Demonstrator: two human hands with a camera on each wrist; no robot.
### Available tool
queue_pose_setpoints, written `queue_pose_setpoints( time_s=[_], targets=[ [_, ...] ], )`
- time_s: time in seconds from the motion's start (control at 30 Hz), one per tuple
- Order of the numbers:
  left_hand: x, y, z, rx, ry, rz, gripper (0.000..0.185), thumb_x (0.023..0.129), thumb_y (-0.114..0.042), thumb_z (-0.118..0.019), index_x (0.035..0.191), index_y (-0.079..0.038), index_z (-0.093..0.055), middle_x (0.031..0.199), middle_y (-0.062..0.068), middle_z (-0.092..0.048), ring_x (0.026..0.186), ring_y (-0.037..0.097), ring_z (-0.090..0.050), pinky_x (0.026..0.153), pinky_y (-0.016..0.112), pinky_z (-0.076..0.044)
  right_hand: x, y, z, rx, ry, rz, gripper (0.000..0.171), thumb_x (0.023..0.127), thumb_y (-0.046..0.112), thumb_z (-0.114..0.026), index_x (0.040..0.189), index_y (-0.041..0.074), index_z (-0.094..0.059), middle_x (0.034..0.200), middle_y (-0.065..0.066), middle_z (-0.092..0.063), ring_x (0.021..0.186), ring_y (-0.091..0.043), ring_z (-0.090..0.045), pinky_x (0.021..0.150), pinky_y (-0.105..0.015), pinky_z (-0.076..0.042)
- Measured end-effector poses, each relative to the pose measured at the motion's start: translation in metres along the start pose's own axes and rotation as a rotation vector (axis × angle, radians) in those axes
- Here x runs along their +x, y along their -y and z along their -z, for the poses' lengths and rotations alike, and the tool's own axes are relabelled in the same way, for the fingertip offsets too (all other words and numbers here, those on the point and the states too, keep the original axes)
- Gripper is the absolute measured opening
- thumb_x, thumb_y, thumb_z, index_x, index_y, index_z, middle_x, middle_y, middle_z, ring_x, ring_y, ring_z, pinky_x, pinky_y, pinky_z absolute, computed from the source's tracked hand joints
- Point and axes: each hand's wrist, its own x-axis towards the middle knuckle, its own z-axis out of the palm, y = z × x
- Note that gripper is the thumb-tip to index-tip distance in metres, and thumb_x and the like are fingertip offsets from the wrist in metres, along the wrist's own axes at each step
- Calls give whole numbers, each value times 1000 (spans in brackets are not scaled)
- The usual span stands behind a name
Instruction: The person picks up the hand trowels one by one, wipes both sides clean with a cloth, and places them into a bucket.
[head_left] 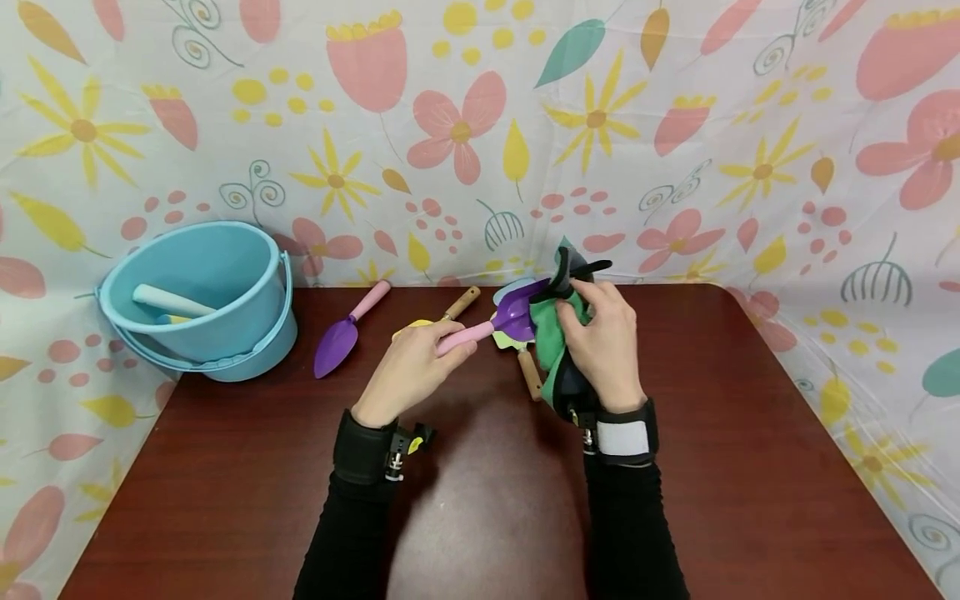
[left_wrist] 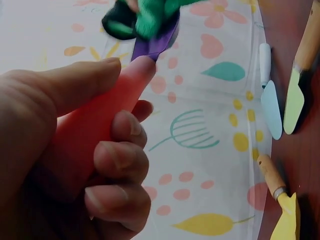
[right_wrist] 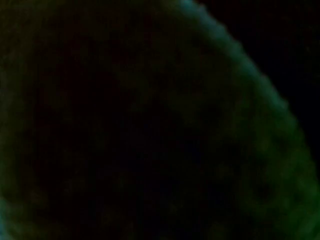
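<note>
My left hand (head_left: 408, 367) holds a small trowel by its pink handle (left_wrist: 115, 110), fingers curled round it and thumb along the top. The trowel's purple blade (head_left: 513, 315) points right and its tip goes behind a limp green and black glove (head_left: 550, 337). With thumb and fingers my right hand (head_left: 606, 342) pinches the glove, which hangs beside the blade and down toward the wrist. In the left wrist view the green fabric (left_wrist: 150, 20) overlaps the purple blade. The right wrist view is almost black, filled by dark fabric with a greenish edge.
A light blue bucket (head_left: 225, 287) stands at the back left with a pale blue rod (head_left: 172, 300) inside. Along the table's back lie another purple trowel (head_left: 336, 348), a yellow tool with a wooden handle (head_left: 461, 302), a pale green one (left_wrist: 294, 102) and a light blue one (left_wrist: 271, 110).
</note>
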Motion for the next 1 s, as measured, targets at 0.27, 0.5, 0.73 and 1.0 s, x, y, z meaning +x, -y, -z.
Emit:
queue_pose_setpoints(
  time_s=[0.27, 0.5, 0.73, 1.0],
  targets=[
    [1, -4, -7, -4, -21, -2, 26, 96, -35, -64, 103, -10, -68, 64, -4, -52, 70, 15, -51, 62, 31, -43, -6, 25, -23, -4, 96, 60, 29, 91, 15, -68, 115, 0, -69, 98, -12, -62, 78, -25, -57, 66, -40, -46],
    [2, -6, -10, -11, -31, -5, 27, 96, -33, -64, 108, -9, -68, 62, -3, -49, 63, 14, -51, 59, 31, -42, -7, 34, -29, -2, 93, 63, 28, 92, 16, -67, 115, 1, -69, 98, -11, -62, 78, -26, -58, 67, -41, -46],
    [3, -9, -16, 15, -55, -51, 17, 96, -30, -66, 101, -15, -70, 57, -6, -42, 57, 11, -47, 57, 30, -40, -6, 29, -30, 0, 75, 52, 27, 91, 15, -70, 114, 1, -70, 98, -13, -63, 79, -28, -58, 67, -42, -47],
    [3, -12, -20, 30, -51, -96, 15, 95, -28, -66, 100, -15, -70, 56, -8, -41, 53, 8, -45, 54, 27, -38, -5, 12, -24, 9, 11, 12, 29, 90, 14, -71, 116, 0, -70, 100, -17, -64, 75, -30, -56, 65, -42, -44]
  ],
)
